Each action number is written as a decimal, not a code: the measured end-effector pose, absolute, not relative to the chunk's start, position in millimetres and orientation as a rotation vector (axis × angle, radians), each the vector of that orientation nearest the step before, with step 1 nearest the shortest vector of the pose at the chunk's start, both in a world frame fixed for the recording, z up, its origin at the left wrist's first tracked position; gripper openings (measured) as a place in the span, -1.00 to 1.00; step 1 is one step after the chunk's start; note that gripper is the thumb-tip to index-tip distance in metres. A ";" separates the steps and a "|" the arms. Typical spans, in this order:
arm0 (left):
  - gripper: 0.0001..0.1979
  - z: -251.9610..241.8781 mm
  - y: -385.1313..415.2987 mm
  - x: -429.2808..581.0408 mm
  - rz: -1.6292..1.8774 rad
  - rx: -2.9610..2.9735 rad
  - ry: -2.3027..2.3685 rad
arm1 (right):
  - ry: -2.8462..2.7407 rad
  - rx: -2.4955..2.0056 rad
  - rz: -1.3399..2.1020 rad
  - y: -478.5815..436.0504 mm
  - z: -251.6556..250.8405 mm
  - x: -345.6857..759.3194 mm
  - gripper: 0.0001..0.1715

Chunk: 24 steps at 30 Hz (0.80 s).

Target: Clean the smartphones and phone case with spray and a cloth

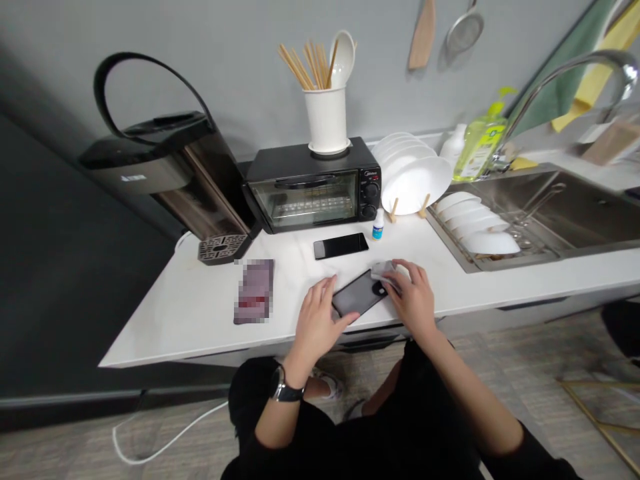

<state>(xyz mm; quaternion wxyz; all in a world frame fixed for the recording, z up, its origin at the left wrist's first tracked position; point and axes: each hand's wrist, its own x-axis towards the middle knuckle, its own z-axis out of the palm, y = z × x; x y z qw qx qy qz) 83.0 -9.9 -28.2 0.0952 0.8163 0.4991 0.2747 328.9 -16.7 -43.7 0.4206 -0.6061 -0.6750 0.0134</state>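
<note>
A black phone lies tilted on the white counter, back side up with its camera toward the right. My left hand grips its lower left end, fingers curled round the edge. My right hand presses a small grey cloth against the phone's upper right end, fingers closed on the cloth. A second black phone lies flat farther back. A small blue-capped dropper bottle stands behind it.
A black toaster oven carries a white utensil holder. A water dispenser stands at left, a blurred dark card lies on the counter, white plates on a rack, and a sink with bowls at right.
</note>
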 end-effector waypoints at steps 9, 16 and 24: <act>0.00 -33.7 -14.7 75.7 0.780 2.324 1.292 | -2.353 -1.214 0.230 -47.5 -39.1 289.6 -0.24; 0.03 -35.7 -15.5 75.7 0.806 2.323 1.321 | -2.281 -1.370 0.099 -34.0 -31.2 291.6 -0.28; 0.11 -33.6 -16.3 74.4 0.801 2.321 1.334 | -2.240 -1.398 0.102 -35.2 -30.1 296.7 -0.34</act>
